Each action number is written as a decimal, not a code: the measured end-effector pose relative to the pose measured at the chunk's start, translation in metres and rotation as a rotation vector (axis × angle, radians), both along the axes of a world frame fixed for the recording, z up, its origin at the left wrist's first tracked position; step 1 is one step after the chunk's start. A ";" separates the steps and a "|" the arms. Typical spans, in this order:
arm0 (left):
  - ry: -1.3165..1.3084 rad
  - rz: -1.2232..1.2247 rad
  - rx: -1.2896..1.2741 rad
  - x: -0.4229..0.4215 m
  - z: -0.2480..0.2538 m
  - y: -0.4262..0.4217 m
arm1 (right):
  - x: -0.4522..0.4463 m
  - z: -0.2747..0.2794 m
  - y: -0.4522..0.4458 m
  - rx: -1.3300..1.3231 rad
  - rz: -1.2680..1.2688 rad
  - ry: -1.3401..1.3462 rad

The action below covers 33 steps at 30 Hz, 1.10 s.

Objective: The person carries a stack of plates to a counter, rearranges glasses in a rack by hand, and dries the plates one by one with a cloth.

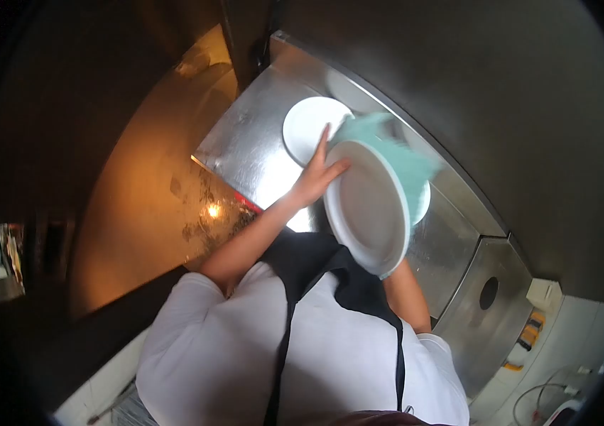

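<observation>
My left hand (pixel 312 177) grips the near-left rim of a white oval plate (pixel 369 202), its thumb on the rim and a finger stretched up. The plate is raised and tilted on edge. A light green cloth (pixel 387 138), smeared by motion, shows behind the plate's far side. My right forearm (pixel 408 295) reaches up behind the plate, which hides the right hand, so its grip does not show. On the steel counter (pixel 241 131), a white plate (pixel 309 128) lies just beyond my left hand. Part of another white plate (pixel 424 202) peeks out past the cloth's right side.
A raised steel ledge (pixel 387 106) runs along the counter's back. To the right stands a steel panel with a dark round hole (pixel 488 293). A yellow-and-black object (pixel 531 330) hangs by the white tiles. A warm-lit metal surface (pixel 153 192) slopes down at left.
</observation>
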<state>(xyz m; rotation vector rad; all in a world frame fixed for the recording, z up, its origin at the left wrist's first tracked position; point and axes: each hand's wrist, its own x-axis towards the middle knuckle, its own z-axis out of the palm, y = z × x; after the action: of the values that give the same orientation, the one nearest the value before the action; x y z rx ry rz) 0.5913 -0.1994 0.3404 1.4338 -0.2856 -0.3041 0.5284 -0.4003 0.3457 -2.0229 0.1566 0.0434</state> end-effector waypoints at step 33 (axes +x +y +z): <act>0.060 0.652 0.804 0.146 -0.135 0.040 | -0.191 0.128 -0.317 -1.196 -1.155 0.051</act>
<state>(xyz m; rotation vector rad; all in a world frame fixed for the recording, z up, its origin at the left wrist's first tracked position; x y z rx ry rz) 0.7372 -0.1598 0.2054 2.2040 0.4097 0.0992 0.3374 -0.7177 0.4738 -2.7175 1.6648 -0.9130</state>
